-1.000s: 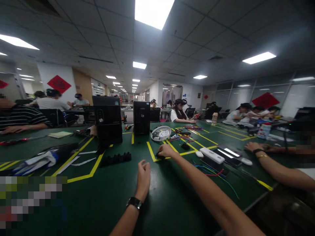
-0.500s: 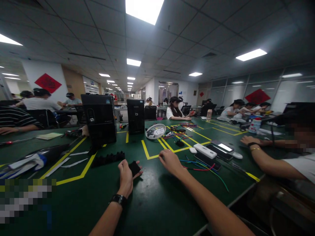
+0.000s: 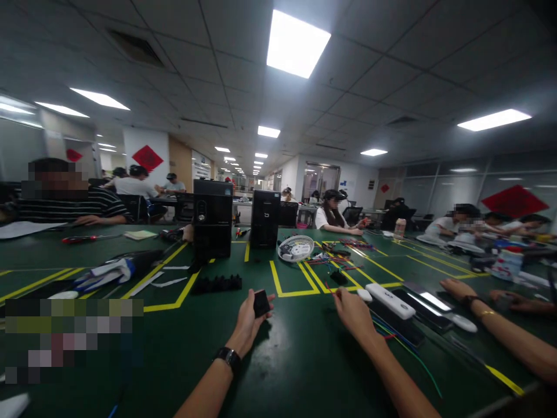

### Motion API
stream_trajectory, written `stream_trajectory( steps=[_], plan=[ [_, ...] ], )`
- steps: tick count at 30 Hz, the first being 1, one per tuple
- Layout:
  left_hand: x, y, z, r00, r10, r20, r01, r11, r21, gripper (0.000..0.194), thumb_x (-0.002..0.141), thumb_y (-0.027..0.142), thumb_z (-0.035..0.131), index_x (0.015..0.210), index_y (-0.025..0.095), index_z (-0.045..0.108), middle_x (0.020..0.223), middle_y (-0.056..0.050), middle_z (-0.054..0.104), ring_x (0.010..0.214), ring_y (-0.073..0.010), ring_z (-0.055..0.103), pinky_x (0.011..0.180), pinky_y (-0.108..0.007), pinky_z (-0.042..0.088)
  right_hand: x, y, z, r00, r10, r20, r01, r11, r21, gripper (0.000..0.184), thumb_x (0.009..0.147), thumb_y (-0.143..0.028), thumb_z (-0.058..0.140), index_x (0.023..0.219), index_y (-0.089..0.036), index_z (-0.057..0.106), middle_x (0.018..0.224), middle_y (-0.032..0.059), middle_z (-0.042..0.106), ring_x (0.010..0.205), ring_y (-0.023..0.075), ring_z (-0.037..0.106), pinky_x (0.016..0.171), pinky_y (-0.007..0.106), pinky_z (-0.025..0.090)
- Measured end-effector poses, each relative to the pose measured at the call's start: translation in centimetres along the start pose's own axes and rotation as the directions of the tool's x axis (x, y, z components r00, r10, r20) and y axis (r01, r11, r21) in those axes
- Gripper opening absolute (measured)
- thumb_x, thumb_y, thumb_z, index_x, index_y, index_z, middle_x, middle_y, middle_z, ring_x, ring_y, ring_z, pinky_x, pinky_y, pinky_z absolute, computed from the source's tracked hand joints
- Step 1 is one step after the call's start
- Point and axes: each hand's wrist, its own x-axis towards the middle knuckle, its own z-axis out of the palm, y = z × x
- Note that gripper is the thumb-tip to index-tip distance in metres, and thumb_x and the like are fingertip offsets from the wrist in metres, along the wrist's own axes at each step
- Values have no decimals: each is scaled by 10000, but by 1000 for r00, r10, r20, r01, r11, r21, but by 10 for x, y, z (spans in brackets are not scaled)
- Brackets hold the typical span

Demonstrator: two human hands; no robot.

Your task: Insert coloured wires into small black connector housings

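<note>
Holding one small black block (image 3: 261,303) between thumb and fingers, the person's left hand (image 3: 246,318) is raised over green tabletop (image 3: 298,354); the right hand (image 3: 354,313), fingertips together, pinches one red wire (image 3: 329,288). Bare surface separates them, edged beyond by yellow tape (image 3: 298,294); farther out stand one white grille (image 3: 300,249), two black towers (image 3: 212,232).

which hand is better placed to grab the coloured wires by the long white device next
The right hand, most likely: it is beside the coloured wires, while the left hand is farther off and holds a small black block. Whether the right hand pinches anything is unclear.
</note>
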Motion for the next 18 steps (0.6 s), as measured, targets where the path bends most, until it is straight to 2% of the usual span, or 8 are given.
stream_trajectory(
  steps=[2, 5, 8, 10, 13, 18],
  plan=[
    [2, -1, 1, 1000, 3, 0, -3, 1000, -29, 336, 907, 417, 437, 1061, 123, 490, 905, -191, 694, 632, -195, 651, 525, -291, 503, 5, -19, -10, 991, -92, -97, 107, 979, 174, 271, 936, -315, 368, 954, -168, 595, 743, 70, 676, 711, 206, 648, 614, 263, 386],
    [5, 0, 1, 999, 15, -29, -17, 997, -76, 343, 916, 413, 416, 1076, 118, 490, 890, -184, 692, 620, -191, 649, 526, -286, 492, 2, -62, -14, 946, -260, -193, 319, 851, 417, 308, 937, -345, 360, 959, -164, 609, 740, 55, 674, 677, 195, 636, 600, 257, 402],
    [5, 2, 0, 998, 35, -49, -41, 991, -125, 348, 920, 412, 407, 1074, 114, 498, 870, -168, 688, 610, -183, 647, 535, -285, 488, -13, -105, 4, 901, -387, -196, 428, 721, 545, 312, 936, -318, 365, 1017, -165, 624, 739, 48, 681, 665, 190, 642, 605, 255, 433],
    [4, 4, -1, 997, 49, -52, -57, 987, -152, 348, 919, 416, 408, 1072, 117, 500, 855, -150, 685, 623, -180, 650, 558, -292, 496, -25, -122, 21, 878, -443, -180, 455, 661, 596, 311, 933, -284, 367, 1053, -171, 632, 816, 65, 704, 724, 200, 664, 654, 267, 466],
    [3, 6, 0, 996, 73, -41, -79, 983, -168, 360, 917, 434, 403, 1092, 130, 484, 867, -140, 679, 663, -190, 661, 577, -301, 501, -34, -128, 38, 862, -476, -175, 471, 623, 625, 328, 931, -259, 372, 1129, -185, 622, 983, 91, 705, 859, 218, 672, 754, 297, 491],
    [4, 1, 2, 996, 89, -15, -90, 987, -130, 375, 913, 446, 406, 1114, 135, 473, 918, -154, 673, 716, -200, 664, 584, -298, 500, -35, -120, 40, 867, -472, -161, 457, 623, 635, 359, 938, -267, 367, 1213, -179, 581, 1024, 98, 698, 870, 216, 672, 780, 308, 496]
  ],
)
